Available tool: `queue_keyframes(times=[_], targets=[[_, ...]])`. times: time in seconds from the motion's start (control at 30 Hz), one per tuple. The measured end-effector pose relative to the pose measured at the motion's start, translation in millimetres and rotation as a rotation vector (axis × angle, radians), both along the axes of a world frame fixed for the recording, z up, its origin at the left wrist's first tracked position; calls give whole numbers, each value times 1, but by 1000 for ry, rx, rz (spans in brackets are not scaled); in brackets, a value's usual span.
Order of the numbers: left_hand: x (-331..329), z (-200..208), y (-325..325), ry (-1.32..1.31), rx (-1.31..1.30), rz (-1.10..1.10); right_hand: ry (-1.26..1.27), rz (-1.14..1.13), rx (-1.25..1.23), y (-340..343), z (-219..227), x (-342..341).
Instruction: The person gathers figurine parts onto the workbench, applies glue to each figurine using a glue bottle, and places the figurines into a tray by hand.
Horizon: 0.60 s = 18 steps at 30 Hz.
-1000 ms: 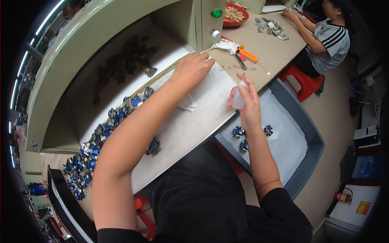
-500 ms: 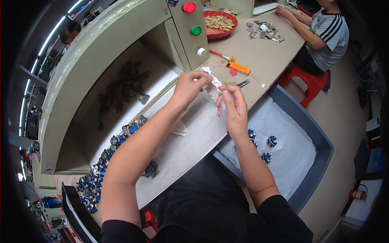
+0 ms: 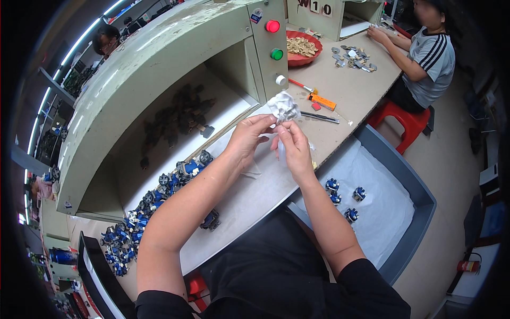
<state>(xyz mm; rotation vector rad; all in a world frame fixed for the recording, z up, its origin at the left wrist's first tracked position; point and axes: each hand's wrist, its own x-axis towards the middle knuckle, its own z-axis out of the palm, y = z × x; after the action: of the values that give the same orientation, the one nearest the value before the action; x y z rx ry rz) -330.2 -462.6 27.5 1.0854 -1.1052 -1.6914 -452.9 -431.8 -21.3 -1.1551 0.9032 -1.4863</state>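
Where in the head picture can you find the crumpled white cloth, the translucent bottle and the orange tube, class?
White cloth (image 3: 286, 106): head view, on its bunched middle.
Translucent bottle (image 3: 282, 151): head view, on the uncovered part of its body.
Orange tube (image 3: 322, 102): head view, midway along its body.

My left hand pinches a crumpled white cloth, and just beside it my right hand grips a small clear bottle. Blue toys lie heaped on my left, and a few more sit in the grey tray on my right. Beyond the cloth, an orange tube lies on the table.
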Motion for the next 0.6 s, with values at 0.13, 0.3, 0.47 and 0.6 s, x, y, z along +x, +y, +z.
queue_keyframes(times=[0.13, 0.3, 0.47, 0.6], targets=[[2, 2, -5, -126, -27, 16, 12, 5, 11, -1, 5, 5], [-4, -4, -10, -123, -120, 77, -3, -24, 34, -3, 6, 10], [-22, -9, -9, -34, -146, 164, -64, -7, 86, -2, 5, 1], [-37, -7, -18, 3, -150, 189, -92, -25, 73, -5, 8, -13]])
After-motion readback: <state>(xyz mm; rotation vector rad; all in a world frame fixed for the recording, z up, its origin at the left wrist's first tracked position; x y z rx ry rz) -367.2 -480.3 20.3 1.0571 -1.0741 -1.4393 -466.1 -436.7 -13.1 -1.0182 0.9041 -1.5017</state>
